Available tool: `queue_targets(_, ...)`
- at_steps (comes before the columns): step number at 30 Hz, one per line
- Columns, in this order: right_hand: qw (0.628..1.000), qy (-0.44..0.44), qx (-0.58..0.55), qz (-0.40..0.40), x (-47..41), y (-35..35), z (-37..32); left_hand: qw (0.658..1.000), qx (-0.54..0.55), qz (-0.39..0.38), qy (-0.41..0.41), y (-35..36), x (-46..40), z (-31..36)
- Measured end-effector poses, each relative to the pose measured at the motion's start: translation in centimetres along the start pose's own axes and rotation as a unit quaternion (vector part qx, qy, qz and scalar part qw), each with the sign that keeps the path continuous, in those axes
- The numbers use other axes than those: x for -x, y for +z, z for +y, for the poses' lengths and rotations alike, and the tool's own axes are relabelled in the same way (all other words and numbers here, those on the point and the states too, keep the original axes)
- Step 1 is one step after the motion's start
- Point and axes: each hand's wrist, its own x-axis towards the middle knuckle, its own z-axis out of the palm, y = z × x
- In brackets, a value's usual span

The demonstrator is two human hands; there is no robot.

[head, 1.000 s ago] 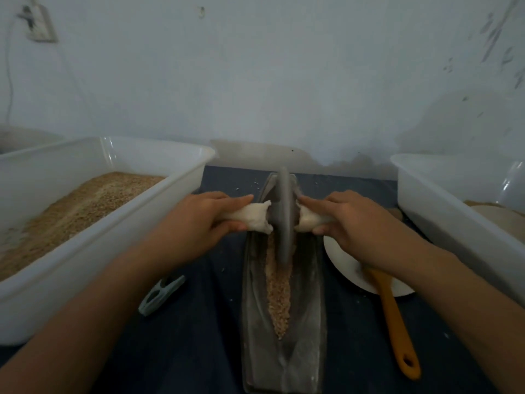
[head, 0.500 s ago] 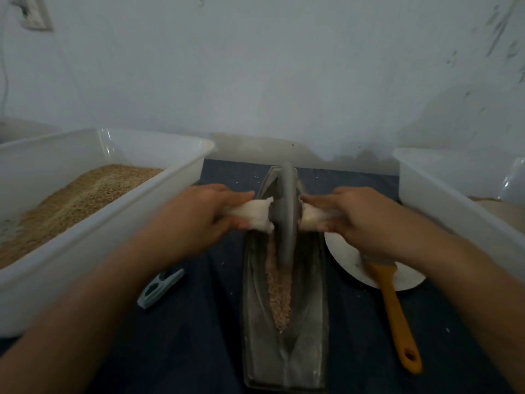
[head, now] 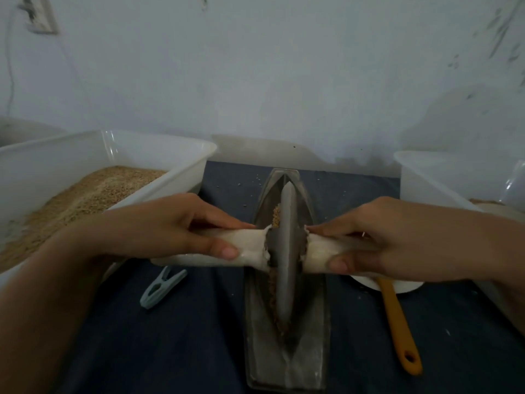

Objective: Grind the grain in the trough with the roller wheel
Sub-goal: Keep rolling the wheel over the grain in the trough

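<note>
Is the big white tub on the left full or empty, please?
Partly full: the tub holds a sloping bed of grain, well below its rim.

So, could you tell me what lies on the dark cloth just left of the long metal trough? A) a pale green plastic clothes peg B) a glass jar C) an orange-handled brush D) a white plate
A: the pale green plastic clothes peg lies on the dark cloth left of the long metal trough.

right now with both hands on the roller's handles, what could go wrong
1. The fingers of the left hand and the right hand reach close to the roller wheel; they might get pinched against it.
2. Grain sits high beside the wheel in the narrow trough, so a hard stroke could spill it onto the dark cloth.
</note>
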Motion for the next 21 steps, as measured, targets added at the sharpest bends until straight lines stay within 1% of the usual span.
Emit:
queue_targets(1,1.000,0.005,0.003,0.005,-0.1,0.2,0.0,1.000,-0.021,0.011,-0.003,0.1,-0.1,0.0)
queue_targets(3,0.998,0.035,0.026,0.043,-1.0,0.8,0.4,0.991,-0.105,0.076,-0.018,0.5,-0.8,-0.2)
queue_targets(6,0.989,0.088,0.035,0.110,-3.3,2.1,1.9,0.959,-0.192,0.204,-0.045,1.8,-2.7,-1.0)
queue_targets(8,0.980,0.102,0.051,0.165,-4.6,3.0,2.7,0.929,-0.248,0.274,-0.039,2.6,-3.8,-1.8)
queue_targets(10,0.972,0.101,0.065,0.204,-5.0,3.5,3.3,0.907,-0.290,0.304,-0.024,3.0,-4.4,-2.1)
queue_targets(11,0.971,0.099,0.063,0.206,-5.0,3.5,3.3,0.906,-0.294,0.304,-0.017,3.0,-4.6,-2.2)
queue_targets(12,0.974,0.096,0.060,0.196,-4.8,3.4,3.2,0.911,-0.284,0.299,-0.014,2.9,-4.5,-2.2)
queue_targets(14,0.982,0.086,0.065,0.153,-3.9,2.8,2.5,0.935,-0.233,0.267,-0.028,2.4,-3.8,-1.8)
queue_targets(16,0.989,0.070,0.088,0.101,-2.9,1.9,1.4,0.963,-0.179,0.198,-0.039,1.6,-2.5,-1.3)
queue_targets(18,0.993,0.052,0.088,0.051,-1.6,0.9,0.2,0.985,-0.127,0.112,-0.024,0.8,-1.1,-0.5)
queue_targets(21,0.999,0.012,0.040,0.000,0.3,-0.6,-1.1,1.000,-0.016,0.008,0.010,0.0,0.2,0.5)
